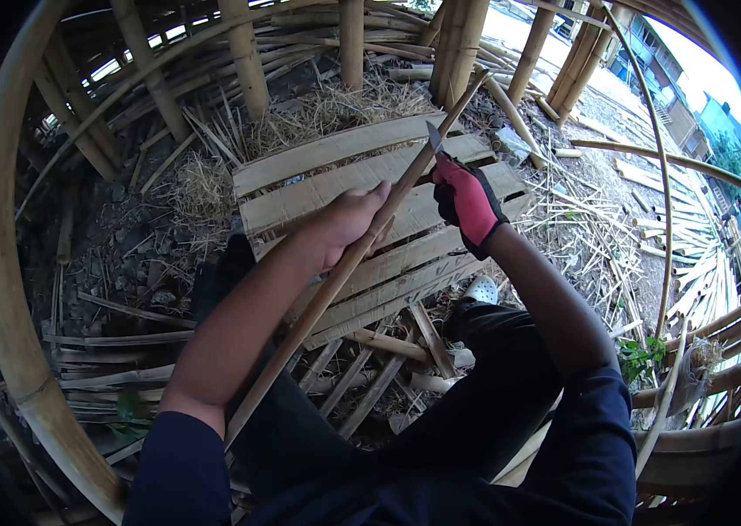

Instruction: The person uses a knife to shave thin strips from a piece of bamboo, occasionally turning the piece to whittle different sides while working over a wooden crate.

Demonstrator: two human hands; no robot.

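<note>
**Bamboo strip held across the lap, blade at its upper part**

The bamboo strip [309, 329] is held slantwise, rising away from the body, so that its length is presented to the knife [434, 138]. The left hand [348, 223] is clamped round the strip at mid-length, apparently to steady it. The right hand [467, 202], gloved in red, is closed on the knife just beside the strip, higher up. Flattened slats [326, 151] lie beneath the strip. The knife handle is hidden by the glove; blade contact cannot be confirmed; the strip's lower end is covered by the left arm.
</note>
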